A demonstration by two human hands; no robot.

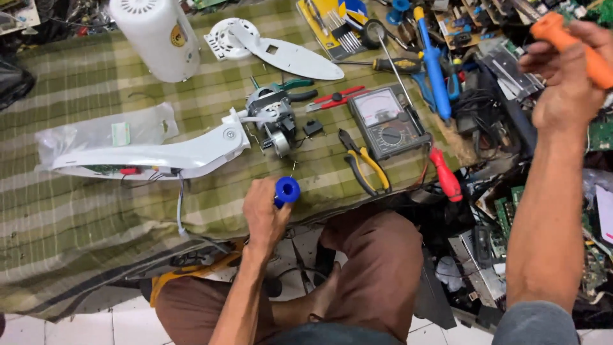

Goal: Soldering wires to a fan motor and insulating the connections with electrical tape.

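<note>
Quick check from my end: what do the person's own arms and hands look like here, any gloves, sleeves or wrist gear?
Both hands are bare: no gloves, rings, watch or bands visible. The left hand and its forearm are uncovered up to the bottom edge of the picture. The right hand tops a bare forearm, with a short grey-blue sleeve at the upper arm. No markings visible on either arm.

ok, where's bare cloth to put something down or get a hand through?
Widest free patch: the cloth below the white fan arm, left of the left hand holding a blue spool. Another strip lies between the white housing and the plastic bag. Crowded: around the motor, pliers and meter, and the parts pile under the right hand.
</note>
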